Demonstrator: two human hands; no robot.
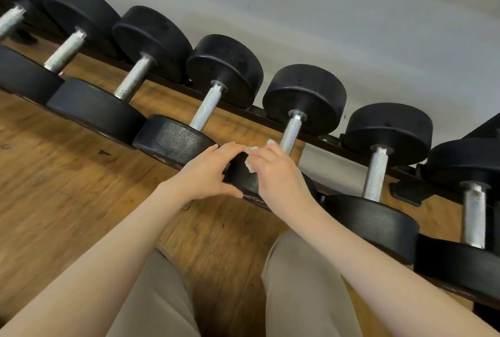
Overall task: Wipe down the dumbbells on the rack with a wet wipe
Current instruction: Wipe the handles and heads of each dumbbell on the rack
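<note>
The wet wipe (pixel 250 159) is a small crumpled white wad pinched in the fingers of the right hand (pixel 276 171), pressed onto the top of the near head of one dumbbell (pixel 295 131) on the rack (pixel 405 190); that dumbbell lies across the rack like its neighbours, its far head toward the wall and its knurled steel handle running back from the hands; the left hand (pixel 208 171) cups the same near head from the left, fingers over the top and thumb along the front edge, steadying it; the two hands' fingertips nearly meet above the head. More black dumbbells sit in a row to either side, close together, their near heads along the rack's front edge; a pale wall (pixel 324 11) stands behind; wooden floor (pixel 67 187) shows below, and the person's beige trouser legs (pixel 303 282) are at the bottom.
</note>
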